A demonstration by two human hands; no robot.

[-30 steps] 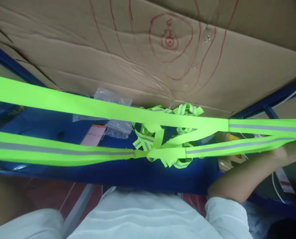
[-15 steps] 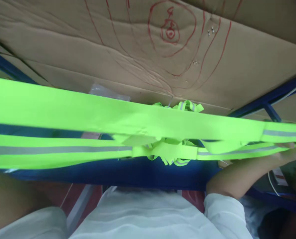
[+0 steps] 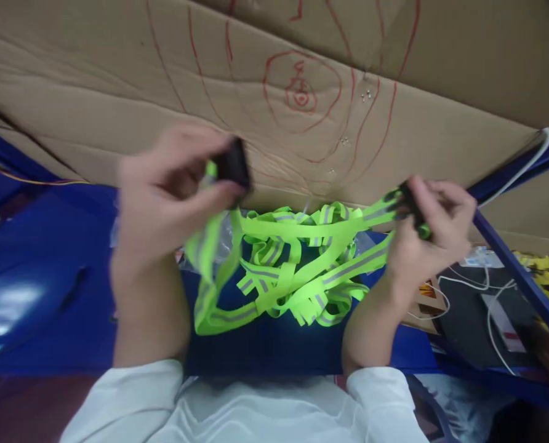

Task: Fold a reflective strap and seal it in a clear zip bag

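Note:
My left hand (image 3: 168, 184) is raised in front of me and grips a black buckle (image 3: 234, 163) at one end of a neon green strap with a grey reflective stripe (image 3: 297, 271). On the right, my right hand (image 3: 429, 224) pinches the strap's other end, where a second black piece (image 3: 409, 200) shows between the fingers. Between the hands the strap hangs slack and lies in a tangled heap on the blue table (image 3: 48, 277).
A large cardboard sheet with red pen circles (image 3: 302, 92) stands behind the table. To the right run a blue frame bar (image 3: 514, 271), white cables (image 3: 491, 307), a black device and yellow items (image 3: 544, 264). Clear plastic bags lie under the heap.
The strap was stretched taut across the view with both hands wide apart. Both hands have come inward and up, each holding a strap end, and the strap has gone slack.

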